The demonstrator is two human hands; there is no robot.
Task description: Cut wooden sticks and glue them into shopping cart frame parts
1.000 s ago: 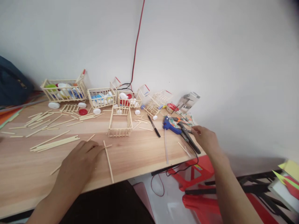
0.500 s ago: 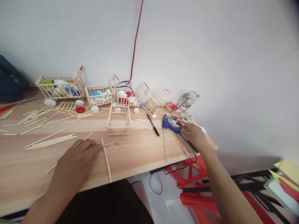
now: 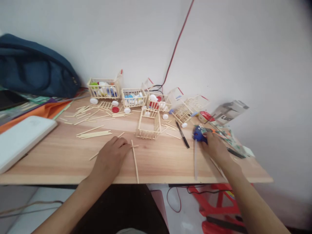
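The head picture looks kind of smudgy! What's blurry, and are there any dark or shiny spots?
In the head view, the box looks smeared, its letters hard to read, and the blue glue gun by the right hand looks soft; in the head view's top right corner, there's darkness; low in the head view, the floor has a pale shiny patch.

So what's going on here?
A person's left hand has its fingertips at a short stick that crosses a longer stick on the table. The right hand is at the handle of a blue glue gun; how firmly isn't clear. An open stick basket sits ahead, with small stick carts behind it near the wall.
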